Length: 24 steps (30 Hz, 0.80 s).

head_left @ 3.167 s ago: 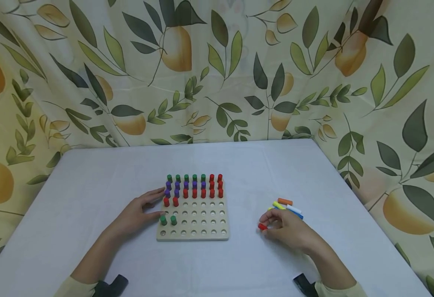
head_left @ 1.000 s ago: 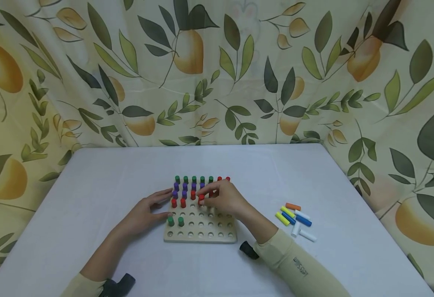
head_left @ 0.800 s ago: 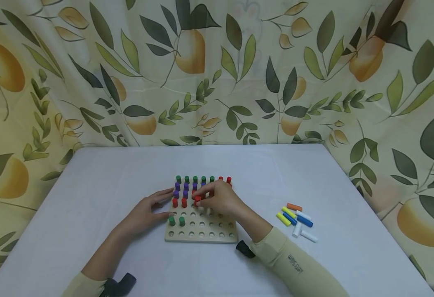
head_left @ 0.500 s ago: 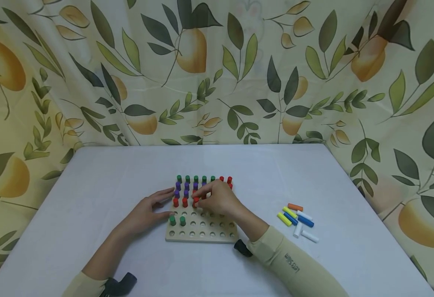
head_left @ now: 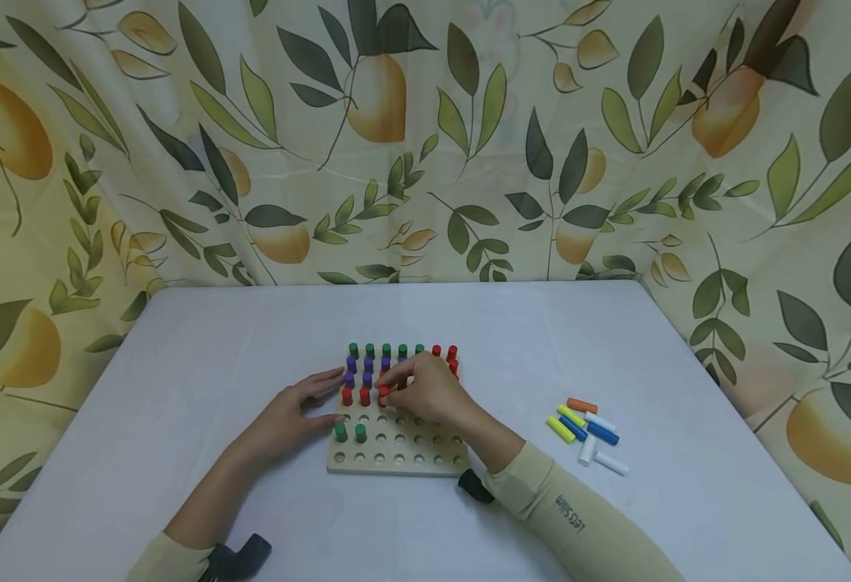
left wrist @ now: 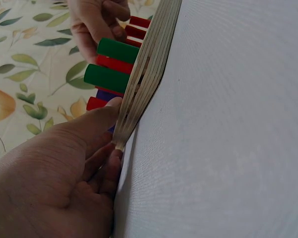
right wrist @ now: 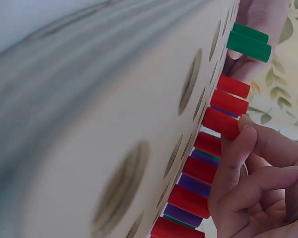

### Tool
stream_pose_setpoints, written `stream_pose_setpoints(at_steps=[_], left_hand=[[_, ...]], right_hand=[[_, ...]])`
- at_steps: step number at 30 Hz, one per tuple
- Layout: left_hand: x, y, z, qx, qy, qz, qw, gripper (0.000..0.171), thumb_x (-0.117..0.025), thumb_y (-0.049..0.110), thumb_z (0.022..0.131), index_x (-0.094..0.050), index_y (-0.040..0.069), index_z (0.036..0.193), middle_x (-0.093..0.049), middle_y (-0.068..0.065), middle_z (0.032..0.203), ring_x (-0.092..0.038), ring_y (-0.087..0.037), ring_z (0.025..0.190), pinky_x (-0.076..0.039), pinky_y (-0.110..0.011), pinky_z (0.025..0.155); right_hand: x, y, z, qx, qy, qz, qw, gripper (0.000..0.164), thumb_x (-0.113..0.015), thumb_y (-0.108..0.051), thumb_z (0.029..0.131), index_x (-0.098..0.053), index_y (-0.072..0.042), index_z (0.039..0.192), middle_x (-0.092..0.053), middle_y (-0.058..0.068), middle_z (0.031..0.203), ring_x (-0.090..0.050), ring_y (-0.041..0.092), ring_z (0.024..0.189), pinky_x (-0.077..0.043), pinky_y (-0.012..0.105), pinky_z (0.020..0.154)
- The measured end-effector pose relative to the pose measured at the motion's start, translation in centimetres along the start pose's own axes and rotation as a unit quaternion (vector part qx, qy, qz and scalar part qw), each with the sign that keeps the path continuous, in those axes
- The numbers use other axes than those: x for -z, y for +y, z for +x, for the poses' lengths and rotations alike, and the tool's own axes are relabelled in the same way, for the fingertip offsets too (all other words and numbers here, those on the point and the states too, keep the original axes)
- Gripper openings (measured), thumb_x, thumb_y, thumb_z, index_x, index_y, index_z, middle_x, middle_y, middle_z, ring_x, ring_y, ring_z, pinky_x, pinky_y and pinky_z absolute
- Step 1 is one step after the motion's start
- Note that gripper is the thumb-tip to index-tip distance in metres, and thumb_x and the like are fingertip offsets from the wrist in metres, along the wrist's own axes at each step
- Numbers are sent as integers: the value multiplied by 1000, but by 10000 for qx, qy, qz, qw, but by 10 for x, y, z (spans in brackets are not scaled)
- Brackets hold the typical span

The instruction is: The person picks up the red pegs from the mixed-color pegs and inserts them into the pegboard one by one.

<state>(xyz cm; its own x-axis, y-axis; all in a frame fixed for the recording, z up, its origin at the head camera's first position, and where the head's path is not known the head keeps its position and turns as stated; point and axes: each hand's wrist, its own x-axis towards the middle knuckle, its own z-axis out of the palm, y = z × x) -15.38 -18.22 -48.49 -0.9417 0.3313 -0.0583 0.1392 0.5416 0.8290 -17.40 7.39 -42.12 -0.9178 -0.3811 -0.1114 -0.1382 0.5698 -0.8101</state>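
Observation:
A pale wooden pegboard (head_left: 396, 462) lies on the table with rows of round holes. Green, purple and red pegs fill its far rows, and two green pegs (head_left: 360, 434) stand near its front left. My right hand (head_left: 432, 392) pinches a red peg (right wrist: 221, 122) between thumb and forefinger; it stands upright at the third hole of a row, beside two red pegs (head_left: 355, 397). My left hand (head_left: 287, 416) rests against the board's left edge, thumb and fingers spread along it. In the head view my right hand hides some pegs behind it.
Several loose pegs lie to the right of the board on the white-covered table (head_left: 250, 323): yellow (head_left: 561, 429), blue (head_left: 603, 434), white (head_left: 610, 463) and orange (head_left: 582, 406). A patterned curtain (head_left: 425, 162) hangs behind the table's far edge.
My right hand has brought the red peg left from beside the loose pegs to the board and settled it at the third hole. My left hand keeps its place. The head view has shifted slightly.

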Motion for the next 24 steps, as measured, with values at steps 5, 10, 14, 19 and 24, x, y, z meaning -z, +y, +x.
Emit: stream_pose_setpoints(at_steps=[5, 10, 14, 19, 24], left_hand=[[1, 1, -2, 43, 47, 65, 10000, 72, -85, 25, 88, -54, 16, 152, -40, 1, 163, -35, -29, 149, -43, -46, 114], [2, 1, -4, 105, 70, 71, 9999, 71, -85, 23, 88, -54, 16, 152, -40, 1, 163, -36, -30, 149, -43, -46, 114], [3, 0, -6, 108, 75, 29, 9999, 71, -84, 24, 89, -54, 16, 152, -40, 0, 163, -35, -30, 149, -43, -47, 114], [3, 0, -7, 119, 72, 26, 9999, 71, -84, 24, 89, -54, 16, 152, -39, 1, 163, -35, -30, 149, -43, -47, 114], [2, -2, -7, 180, 67, 12, 9998, 71, -85, 22, 88, -54, 17, 152, -39, 1, 163, -34, -30, 150, -43, -47, 115]], right_hand=[[-3, 0, 1, 121, -23, -45, 9999, 14, -81, -3, 88, -84, -12, 98, -72, -4, 92, -55, 20, 77, -44, 26, 53], [-7, -2, 1, 269, -42, -322, 9991, 16, -80, -2, 88, -84, -11, 101, -71, -5, 91, -57, 20, 80, -49, 27, 59], [-10, -4, 1, 270, -36, -686, 9973, 19, -79, -3, 89, -84, -12, 104, -67, -6, 90, -58, 19, 81, -52, 28, 61], [-12, -8, -1, 236, -17, -833, 9962, 19, -79, -4, 90, -83, -12, 106, -67, -4, 93, -58, 18, 78, -50, 26, 59], [-11, -7, -4, 397, 8, -691, 9968, 20, -79, -4, 90, -83, -12, 108, -72, -1, 101, -58, 18, 79, -51, 26, 58]])
